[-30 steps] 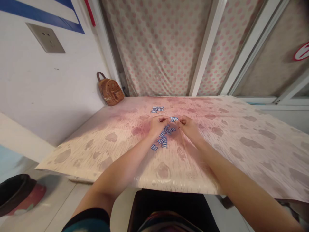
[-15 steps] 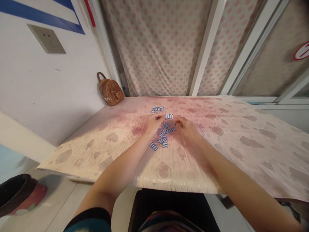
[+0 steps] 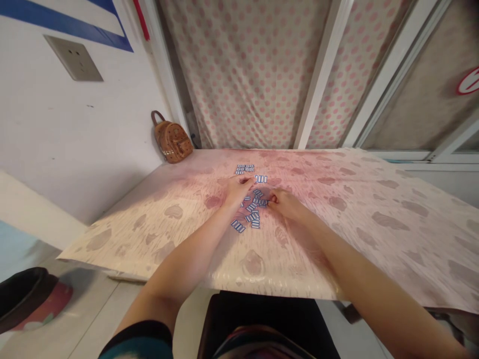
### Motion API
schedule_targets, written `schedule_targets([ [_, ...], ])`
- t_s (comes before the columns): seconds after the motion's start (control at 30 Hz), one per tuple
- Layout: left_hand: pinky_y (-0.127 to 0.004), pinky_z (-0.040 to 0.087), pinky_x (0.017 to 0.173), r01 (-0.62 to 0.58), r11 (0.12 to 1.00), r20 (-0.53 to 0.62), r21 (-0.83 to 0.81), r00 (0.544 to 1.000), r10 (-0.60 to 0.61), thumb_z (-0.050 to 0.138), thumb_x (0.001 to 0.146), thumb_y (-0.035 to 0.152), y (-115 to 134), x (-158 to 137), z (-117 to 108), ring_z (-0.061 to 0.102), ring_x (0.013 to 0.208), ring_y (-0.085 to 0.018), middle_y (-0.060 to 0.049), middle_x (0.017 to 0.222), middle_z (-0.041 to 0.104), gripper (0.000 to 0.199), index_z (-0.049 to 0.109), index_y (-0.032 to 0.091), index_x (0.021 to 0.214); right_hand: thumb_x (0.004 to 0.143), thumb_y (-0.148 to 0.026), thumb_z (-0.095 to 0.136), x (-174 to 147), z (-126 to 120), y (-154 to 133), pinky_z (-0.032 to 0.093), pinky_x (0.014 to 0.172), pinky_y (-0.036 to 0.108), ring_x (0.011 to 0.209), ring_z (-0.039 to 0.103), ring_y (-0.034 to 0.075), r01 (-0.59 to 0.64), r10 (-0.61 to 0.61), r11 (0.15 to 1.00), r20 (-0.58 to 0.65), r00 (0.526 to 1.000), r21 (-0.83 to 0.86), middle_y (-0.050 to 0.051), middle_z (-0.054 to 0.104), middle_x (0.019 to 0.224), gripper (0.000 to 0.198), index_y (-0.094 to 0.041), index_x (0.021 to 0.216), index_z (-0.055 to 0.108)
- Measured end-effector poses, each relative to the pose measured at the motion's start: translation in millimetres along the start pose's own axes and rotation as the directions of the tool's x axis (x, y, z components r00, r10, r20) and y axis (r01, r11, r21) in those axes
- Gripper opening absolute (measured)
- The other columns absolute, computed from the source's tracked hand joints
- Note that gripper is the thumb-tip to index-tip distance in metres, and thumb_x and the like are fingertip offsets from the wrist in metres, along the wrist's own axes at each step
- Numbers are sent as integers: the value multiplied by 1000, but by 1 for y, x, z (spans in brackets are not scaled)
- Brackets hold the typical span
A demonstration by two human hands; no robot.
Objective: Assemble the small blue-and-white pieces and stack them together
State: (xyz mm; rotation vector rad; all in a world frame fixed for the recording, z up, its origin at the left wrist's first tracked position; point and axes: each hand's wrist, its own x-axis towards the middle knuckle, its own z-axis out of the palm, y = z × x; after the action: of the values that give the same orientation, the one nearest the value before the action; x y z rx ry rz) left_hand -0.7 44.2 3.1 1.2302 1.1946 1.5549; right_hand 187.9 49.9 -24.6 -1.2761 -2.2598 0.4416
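My left hand (image 3: 238, 189) pinches the left end of a small white card with blue stripes (image 3: 261, 179), held just above the table. My right hand (image 3: 281, 202) is closed at the right side of a loose pile of similar blue-striped cards (image 3: 253, 207); its fingertips are on a card at the pile's edge. One striped card (image 3: 238, 226) lies apart at the near left of the pile. Behind my left hand, several more striped cards (image 3: 244, 169) lie in neat short rows.
A patterned cloth (image 3: 359, 219) covers the table. A small brown backpack (image 3: 172, 141) stands at the far left corner against the wall. Dotted curtains (image 3: 247, 75) hang behind white frames at the back. A dark chair (image 3: 269, 319) is at the near edge.
My right hand has moved down and slightly left, from beside the held card to the right edge of the pile. My left hand keeps its card nearly in place.
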Motion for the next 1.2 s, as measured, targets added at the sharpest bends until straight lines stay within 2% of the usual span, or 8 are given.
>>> schedule_targets([
  [0.13,-22,44,58,5,1000,13,-13,1000,-5,73,73,20,-1,-1,0,57,57,-10,-2,66,69,7,74,13,75,77,-11,64,-1,1,2,38,64,26,69,55,16,-41,40,998,-23,999,-39,1,60,76,10,-18,75,59],
  [0.33,-21,47,58,15,1000,12,6,1000,-15,75,73,24,-4,1,-1,59,60,-10,-2,68,69,11,74,13,77,74,-22,74,-4,-6,-4,39,65,28,73,55,18,-7,7,999,17,1000,-43,3,60,80,16,-20,72,58],
  [0.57,-21,48,59,5,1000,16,16,1000,-5,76,73,26,-4,-1,-2,59,61,-11,-2,69,69,13,74,14,77,71,-18,73,-7,-14,-8,38,62,28,68,55,18,-5,4,1000,69,998,13,2,61,77,14,-20,70,59],
  [0.7,-24,49,63,14,1000,15,27,1000,-15,73,75,23,-3,-2,-2,60,62,-11,-3,70,70,9,74,14,76,74,-18,67,-8,-18,-7,36,60,28,65,54,17,11,-11,1000,63,998,7,0,60,71,12,-21,68,57],
  [0.83,-25,49,65,-3,998,18,56,1000,2,72,76,21,-2,-2,-2,62,64,-12,-3,72,71,7,74,14,75,79,-17,57,-10,-22,-6,34,60,28,63,53,16,-1,2,1000,-12,1000,13,-1,59,66,15,-21,64,55],
  [0.97,-24,48,64,1,997,14,79,1000,-3,70,77,18,-3,-2,-2,62,63,-12,-3,71,71,7,74,14,74,80,-20,56,-10,-27,-7,35,60,28,62,54,16,-84,91,994,-103,991,69,-1,61,66,14,-21,66,57],
  [1.1,-23,46,61,1,996,24,91,1000,-3,70,77,18,-6,0,-1,61,61,-12,-2,71,71,6,74,15,75,80,-21,57,-11,-33,-10,35,58,28,62,56,17,-128,145,989,-276,950,80,0,62,65,9,-22,72,63],
  [1.2,-22,44,57,24,993,30,116,999,-27,69,77,16,-9,0,1,59,56,-12,-2,67,70,6,74,14,75,84,-28,56,-11,-36,-14,35,54,28,50,52,16,-121,176,976,-330,927,180,-2,58,55,11,-22,79,64],
])
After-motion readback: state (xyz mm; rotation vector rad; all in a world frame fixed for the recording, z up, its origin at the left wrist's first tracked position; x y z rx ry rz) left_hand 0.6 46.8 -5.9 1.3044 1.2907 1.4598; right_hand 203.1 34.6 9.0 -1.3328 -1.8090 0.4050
